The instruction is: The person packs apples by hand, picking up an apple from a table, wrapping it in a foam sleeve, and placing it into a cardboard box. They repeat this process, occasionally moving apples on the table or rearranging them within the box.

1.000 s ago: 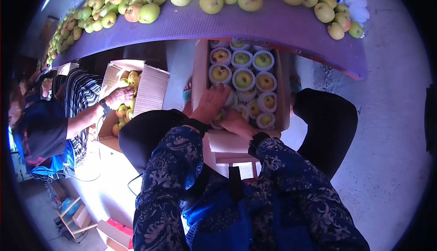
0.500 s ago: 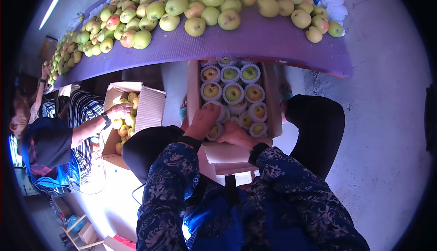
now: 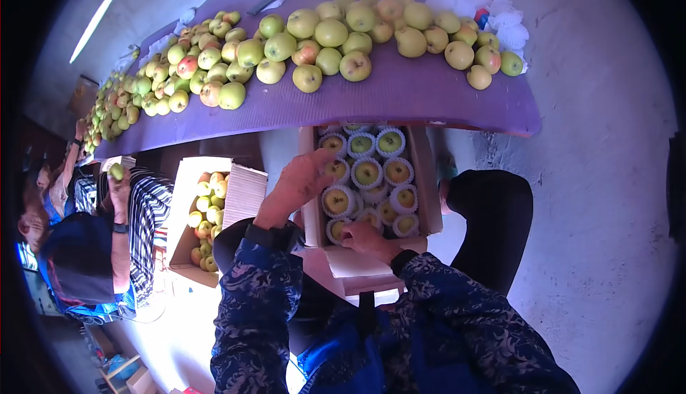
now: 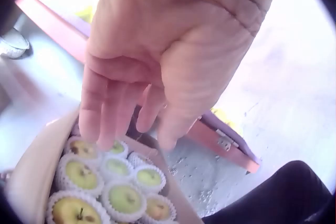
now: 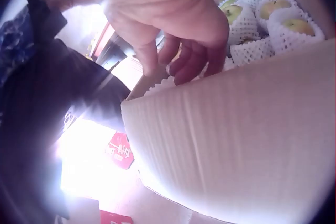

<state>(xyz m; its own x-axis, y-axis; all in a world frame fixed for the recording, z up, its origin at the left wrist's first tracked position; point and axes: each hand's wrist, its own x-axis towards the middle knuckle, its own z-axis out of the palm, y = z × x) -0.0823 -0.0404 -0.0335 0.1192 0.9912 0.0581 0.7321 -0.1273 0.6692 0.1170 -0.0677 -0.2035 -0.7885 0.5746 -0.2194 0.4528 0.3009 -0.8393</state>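
Above the left side of a cardboard box (image 3: 434,215), my left hand (image 3: 299,183) is raised, and no object shows in it. Its fingers (image 4: 92,113) point toward several apples in white foam nets in the left wrist view. My right hand (image 3: 368,240) reaches over the near wall into the box's near left part. Its loosely bent fingers (image 5: 191,69) point down, tips right at a white foam net (image 5: 163,86). A netted apple (image 3: 336,231) lies beside these fingertips. More netted apples (image 3: 366,173) fill the box in rows.
A purple-covered table (image 3: 429,101) stands beyond the box, heaped with loose apples (image 3: 331,33) and white foam nets (image 3: 511,29). At left, another person (image 3: 86,251) holds up an apple (image 3: 116,171) beside a second box (image 3: 246,190) of apples. My knee (image 3: 493,208) flanks the box.
My left hand has lifted from the apples and moved up and left. My right hand stays at the box's near end. The neighbouring person has raised an apple from their box. The head view has tilted up.
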